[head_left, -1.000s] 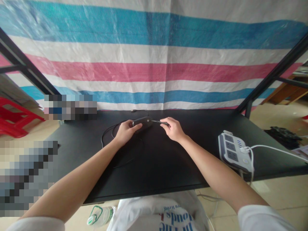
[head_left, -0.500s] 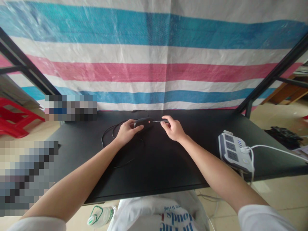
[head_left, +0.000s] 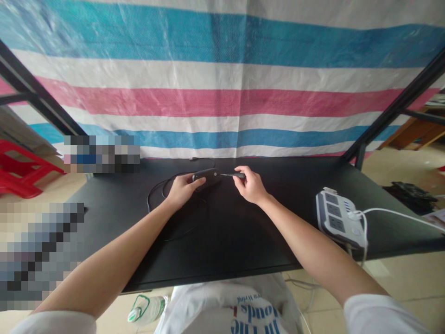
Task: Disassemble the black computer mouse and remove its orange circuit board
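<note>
My left hand (head_left: 180, 191) is closed around one end of a black palm-sized device (head_left: 208, 176), thumb along its near side. The device is held tilted over the black table (head_left: 239, 232); a small pale round spot shows near its right end. A screwdriver (head_left: 239, 176) with a dark handle is pinched in the fingers of my right hand (head_left: 252, 186). Its thin shaft points left, and the tip is at or very near the pale spot; contact is too small to tell. Behind my left hand curls a black cable (head_left: 149, 195).
A cable end with a plug (head_left: 192, 159) lies at the table's back edge. On the right stands a white-and-grey power strip (head_left: 335, 215) with a white lead. Striped sheeting (head_left: 239, 102) hangs behind the table. A plastic bottle (head_left: 146, 310) and a red stool (head_left: 24, 171) are on the floor.
The device has tilted slightly in my left hand, and its spot now looks pale rather than reddish. My right hand has turned the screwdriver a little, showing more of its handle.
</note>
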Tool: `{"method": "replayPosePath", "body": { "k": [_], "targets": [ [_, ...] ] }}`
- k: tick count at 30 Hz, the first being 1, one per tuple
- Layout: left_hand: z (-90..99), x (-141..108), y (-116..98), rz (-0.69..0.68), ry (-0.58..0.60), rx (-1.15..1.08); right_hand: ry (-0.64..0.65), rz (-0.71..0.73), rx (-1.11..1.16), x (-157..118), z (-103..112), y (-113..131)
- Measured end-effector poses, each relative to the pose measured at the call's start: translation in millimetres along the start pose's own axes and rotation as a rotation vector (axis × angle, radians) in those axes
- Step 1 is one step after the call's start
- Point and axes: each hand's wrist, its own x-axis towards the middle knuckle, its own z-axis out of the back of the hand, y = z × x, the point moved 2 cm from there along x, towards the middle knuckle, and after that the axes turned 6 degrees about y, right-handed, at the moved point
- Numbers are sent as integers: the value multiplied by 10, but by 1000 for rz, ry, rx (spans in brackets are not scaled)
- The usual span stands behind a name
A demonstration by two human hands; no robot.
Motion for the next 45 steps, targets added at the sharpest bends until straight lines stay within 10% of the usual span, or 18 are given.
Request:
{"method": "replayPosePath", "body": {
  "k": [26,45],
  "targets": [
    [0,-2,1,16,-19,-5,12,-87,-9,18,32,-16],
    [14,-49,-67,7,-17,62,32,105,136,22,30,-27]
  ]
}}
